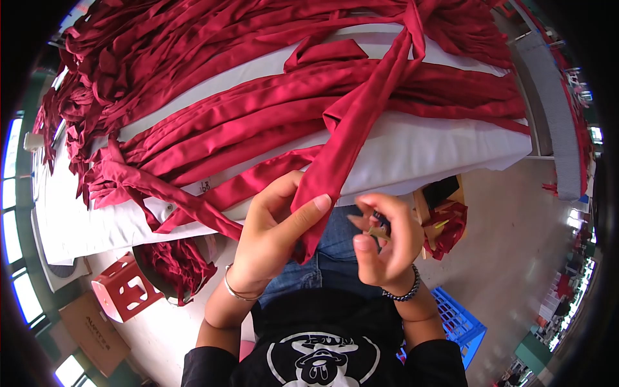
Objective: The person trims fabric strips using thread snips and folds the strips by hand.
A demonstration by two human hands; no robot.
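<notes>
A long red fabric strip point(361, 109) runs down from the white-covered table point(451, 145) to my lap. My left hand point(274, 229) pinches its lower end between thumb and fingers. Just right of the strip, my right hand point(387, 238) is curled around small snips point(377, 230), dark at the handle, with the tip toward the strip; the tip is blurred. Bundles of red strips point(213, 138) lie lengthwise across the table, and another narrow strip hangs over its front edge beside my left hand.
Below the table at the left are a red stool point(126, 287), a round container of red fabric point(177, 264) and a cardboard box point(93, 332). At the right are a blue crate point(458, 326) and red fabric point(449, 232) by a wooden frame.
</notes>
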